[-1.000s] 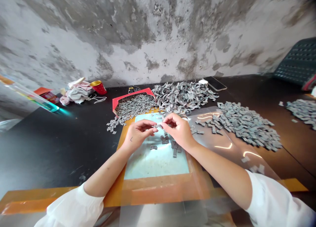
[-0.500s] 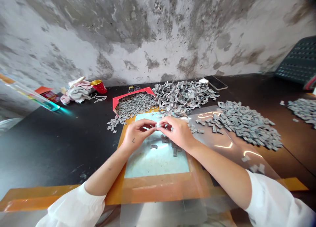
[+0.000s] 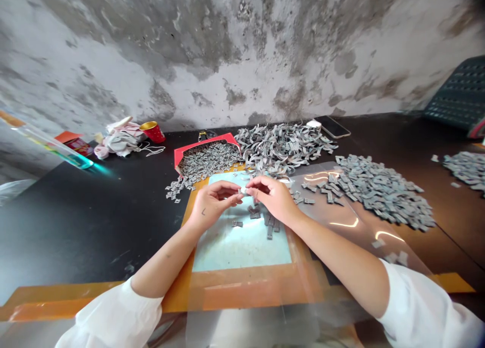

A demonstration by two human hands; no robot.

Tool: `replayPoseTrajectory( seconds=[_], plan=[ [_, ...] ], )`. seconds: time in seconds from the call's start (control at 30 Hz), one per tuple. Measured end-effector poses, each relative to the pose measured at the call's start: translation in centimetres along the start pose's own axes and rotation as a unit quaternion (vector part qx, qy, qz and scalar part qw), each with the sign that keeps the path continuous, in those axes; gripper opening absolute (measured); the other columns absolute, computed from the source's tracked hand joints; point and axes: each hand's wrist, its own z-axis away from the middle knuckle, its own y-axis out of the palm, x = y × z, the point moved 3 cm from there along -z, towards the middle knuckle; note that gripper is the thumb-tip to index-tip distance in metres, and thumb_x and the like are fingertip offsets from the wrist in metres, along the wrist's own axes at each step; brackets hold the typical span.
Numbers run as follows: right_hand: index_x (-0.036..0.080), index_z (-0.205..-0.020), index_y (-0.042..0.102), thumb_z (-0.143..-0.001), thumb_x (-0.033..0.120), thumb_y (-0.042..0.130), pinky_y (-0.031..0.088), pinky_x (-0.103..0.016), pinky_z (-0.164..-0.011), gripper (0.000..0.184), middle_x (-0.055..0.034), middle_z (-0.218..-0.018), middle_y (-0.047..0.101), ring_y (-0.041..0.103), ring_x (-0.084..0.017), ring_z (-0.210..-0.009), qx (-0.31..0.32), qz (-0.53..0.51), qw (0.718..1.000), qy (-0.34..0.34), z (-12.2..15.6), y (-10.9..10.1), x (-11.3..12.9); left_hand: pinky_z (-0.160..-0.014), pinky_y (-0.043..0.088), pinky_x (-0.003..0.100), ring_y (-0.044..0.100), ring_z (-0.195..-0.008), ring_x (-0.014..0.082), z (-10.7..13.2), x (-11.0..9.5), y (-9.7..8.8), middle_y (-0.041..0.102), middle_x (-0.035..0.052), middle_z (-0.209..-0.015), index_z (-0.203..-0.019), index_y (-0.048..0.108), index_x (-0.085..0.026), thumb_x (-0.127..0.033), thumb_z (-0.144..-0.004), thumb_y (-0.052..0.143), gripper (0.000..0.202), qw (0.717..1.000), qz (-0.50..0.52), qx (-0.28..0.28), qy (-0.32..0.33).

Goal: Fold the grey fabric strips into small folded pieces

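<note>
Over the pale blue mat (image 3: pixel 227 252) my two hands meet, fingertips almost touching. My left hand (image 3: pixel 214 202) pinches a small grey buckle (image 3: pixel 240 191) between thumb and fingers. My right hand (image 3: pixel 275 199) is closed in a pinch at the buckle's right side, and something small and pale shows at its fingertips, perhaps the end of a fabric strip. Below the hands lie several dark grey buckles with short straps (image 3: pixel 254 213) on the mat, one apart on the left (image 3: pixel 237 224).
Behind the hands are a red box (image 3: pixel 178 158) of small grey buckles and a heap of grey fabric strips (image 3: pixel 284 146). To the right spreads a pile of strapped buckles (image 3: pixel 382 191). A phone (image 3: pixel 335 127), a red cup (image 3: pixel 153 132) and crumpled cloth (image 3: pixel 123 140) lie near the wall.
The fingertips have shifted slightly around the small piece, with the left thumb and fingers a little further apart. The hands stay over the same spot.
</note>
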Motion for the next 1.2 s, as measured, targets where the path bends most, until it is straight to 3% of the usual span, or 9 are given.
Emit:
replayPoseTrajectory(
  seconds=[0.2,0.57,0.73,0.87,1.07,1.2],
  plan=[
    [0.021,-0.084,0.07,-0.081,0.033,0.066,0.045,-0.026,-0.063,0.013,-0.0004,-0.077,0.068,0.058,-0.013,-0.065,0.023,0.043,0.999,-0.014,0.0,0.3,0.1,-0.065,0.061,0.03,0.072,-0.068,0.0196,0.0,-0.1,-0.2,0.074,0.0075,-0.08,-0.091,0.07,-0.014,-0.037,-0.065,0.082,0.037,1.0,0.001,-0.013,0.003],
    [0.018,-0.079,0.066,-0.074,0.034,0.069,0.047,-0.024,-0.057,0.017,0.0024,-0.068,0.062,0.054,-0.009,-0.056,0.037,-0.134,0.986,0.09,-0.2,0.3,-0.2,-0.065,0.059,0.025,0.068,-0.07,0.0159,0.0,0.1,-0.4,0.074,0.0056,-0.083,-0.091,0.074,-0.016,-0.033,-0.067,0.081,0.03,0.998,-0.045,-0.019,0.026],
    [0.018,-0.078,0.066,-0.074,0.033,0.068,0.047,-0.023,-0.055,0.016,0.0021,-0.067,0.061,0.053,-0.009,-0.056,0.028,-0.103,0.991,0.077,-0.1,0.4,-0.2,-0.063,0.059,0.025,0.067,-0.068,0.0154,0.0,0.0,-0.3,0.074,0.0062,-0.084,-0.089,0.074,-0.016,-0.034,-0.068,0.08,0.029,0.997,-0.062,-0.009,0.044],
    [0.017,-0.078,0.065,-0.075,0.033,0.067,0.046,-0.022,-0.054,0.016,0.0017,-0.067,0.061,0.054,-0.009,-0.055,0.031,-0.079,0.993,0.078,-0.1,0.2,-0.5,-0.063,0.057,0.023,0.068,-0.071,0.0157,0.2,-0.5,-0.4,0.074,0.0067,-0.086,-0.089,0.075,-0.016,-0.034,-0.072,0.077,0.025,0.987,-0.133,-0.005,0.087],
    [0.017,-0.079,0.065,-0.078,0.03,0.065,0.046,-0.022,-0.055,0.014,0.0009,-0.066,0.063,0.057,-0.011,-0.056,0.041,-0.022,0.997,0.06,0.2,0.5,-0.8,-0.067,0.056,0.022,0.067,-0.075,0.0137,0.6,-1.3,-0.1,0.072,0.005,-0.089,-0.096,0.074,-0.019,-0.03,-0.081,0.069,0.019,0.962,-0.21,0.054,0.168],
    [0.018,-0.084,0.066,-0.08,0.033,0.064,0.047,-0.023,-0.056,0.015,0.0006,-0.07,0.066,0.059,-0.01,-0.055,0.034,-0.017,0.998,0.054,0.3,0.6,-0.9,-0.065,0.055,0.022,0.065,-0.077,0.0145,0.3,-1.1,-0.1,0.071,0.005,-0.09,-0.095,0.074,-0.019,-0.033,-0.079,0.07,0.021,0.971,-0.193,0.049,0.133]
  ],
)
